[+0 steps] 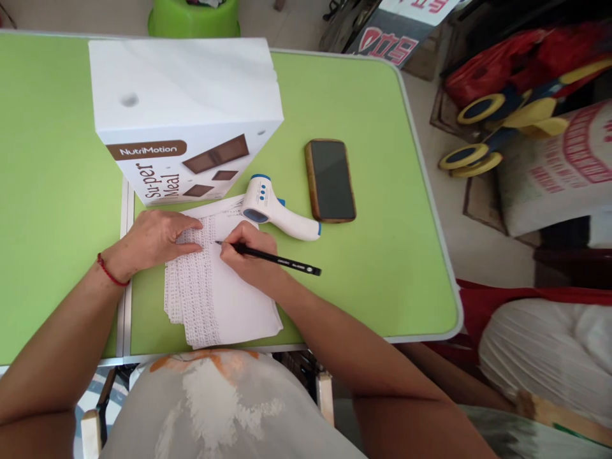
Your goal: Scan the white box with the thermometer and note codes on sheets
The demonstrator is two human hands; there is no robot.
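On the light-green, pale-edged worktop (382, 287), the right hand (253, 248) has its fingers closed around a slim black pen (282, 258), tip beside handwritten columns on the stacked white paper sheets (246, 299). The left hand (155, 237) rests on their left side, thumb and forefinger parted; neat writing likely wants firm pressure there and a light pen grip.

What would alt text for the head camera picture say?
A right hand holds a black pen to partly filled sheets while the left hand rests on them, at a green table. A white NutriMotion box stands behind; a thermometer gun and phone lie to its right.
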